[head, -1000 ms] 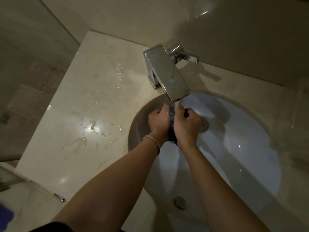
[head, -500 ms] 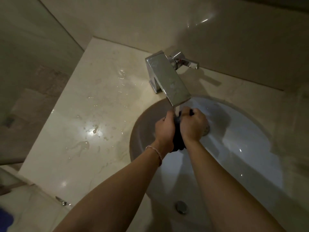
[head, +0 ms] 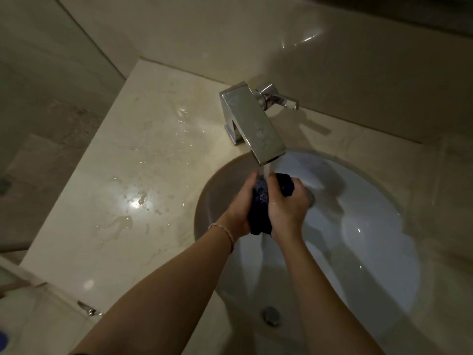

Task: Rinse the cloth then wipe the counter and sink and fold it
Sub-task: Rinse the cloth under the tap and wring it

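- Left hand (head: 239, 207): fingers curled round the dark cloth (head: 261, 208), squeezing it from the left side.
- Right hand (head: 289, 203): fingers wrapped over the cloth from the right, a dark fold poking out past the knuckles.
- The cloth sits bunched between both hands, held above the sink (head: 371, 226) bowl, its lower end hanging out below the palms.
- Water (head: 265, 170) runs from the tap (head: 253, 124) spout straight onto the top of the cloth.
- A thin bracelet (head: 225, 230) circles the left wrist.
- The tap lever (head: 279, 98) juts out to the right behind the spout.
- The counter (head: 115, 201) left of the sink carries wet patches and droplets.
- The drain (head: 271, 315) lies at the near side of the bowl.
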